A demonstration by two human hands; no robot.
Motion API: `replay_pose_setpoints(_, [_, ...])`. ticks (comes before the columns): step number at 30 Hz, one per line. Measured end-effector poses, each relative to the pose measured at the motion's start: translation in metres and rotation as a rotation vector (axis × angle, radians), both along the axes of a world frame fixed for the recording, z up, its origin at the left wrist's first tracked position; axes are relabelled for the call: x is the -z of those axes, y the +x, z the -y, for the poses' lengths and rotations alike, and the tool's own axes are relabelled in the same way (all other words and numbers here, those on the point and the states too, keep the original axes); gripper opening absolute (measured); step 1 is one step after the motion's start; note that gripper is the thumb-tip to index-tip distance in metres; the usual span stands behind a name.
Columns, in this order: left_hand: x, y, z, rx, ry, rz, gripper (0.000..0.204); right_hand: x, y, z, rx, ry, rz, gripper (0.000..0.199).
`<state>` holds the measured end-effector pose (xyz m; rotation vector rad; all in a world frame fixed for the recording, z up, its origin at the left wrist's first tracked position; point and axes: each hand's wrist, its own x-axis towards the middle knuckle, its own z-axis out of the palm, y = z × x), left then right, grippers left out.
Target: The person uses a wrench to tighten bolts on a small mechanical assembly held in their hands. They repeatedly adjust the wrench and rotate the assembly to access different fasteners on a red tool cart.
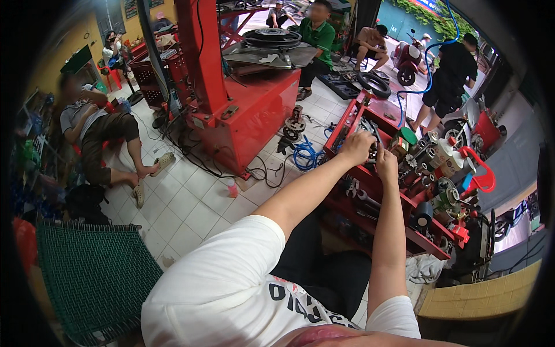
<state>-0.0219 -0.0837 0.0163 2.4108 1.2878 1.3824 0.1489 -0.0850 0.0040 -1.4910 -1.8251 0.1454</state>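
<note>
The person's left hand (359,146) and right hand (386,165) curl close together over a red metal tool tray (346,122); whether either grasps anything cannot be told. Silver metal tools (367,125) lie at twelve o'clock from the left hand, a round green lid (409,135) at one from the right

tools (365,198) lie in the cart (426,246), right of the machine (254,115) with the wheel (272,39) on top.

Left hand (359,147) beside right hand (387,164) (arms (388,237) outstretched).
</note>
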Motion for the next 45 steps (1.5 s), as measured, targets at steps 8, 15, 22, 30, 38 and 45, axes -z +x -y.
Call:
replay_pose_setpoints(8, [0.002, 0.0, -0.006, 0.026, -0.04, -0.016, 0.016, -0.016, -0.01, 0.031, -0.057, 0.176, -0.024, 0.024])
replay_pose_setpoints(15, [0.005, 0.0, -0.009, 0.051, -0.141, -0.048, 0.018, -0.008, -0.008, 0.029, 0.009, 0.061, 0.023, 0.025])
replay_pose_setpoints(22, [0.002, 0.0, -0.005, 0.05, -0.174, -0.045, 0.019, -0.01, -0.011, 0.032, 0.078, 0.074, 0.001, 0.035])
replay_pose_setpoints(30, [-0.001, 0.0, -0.006, 0.059, -0.282, -0.133, 0.029, -0.008, -0.006, 0.028, 0.034, 0.01, -0.011, 0.031])
replay_pose_setpoints(38, [0.002, 0.003, -0.01, 0.064, -0.255, -0.123, 0.023, -0.004, -0.001, 0.021, 0.02, -0.072, -0.011, 0.031])
replay_pose_setpoints(45, [-0.004, 0.001, -0.007, 0.068, -0.332, -0.125, 0.026, -0.003, -0.002, 0.024, 0.013, -0.012, -0.016, 0.032])
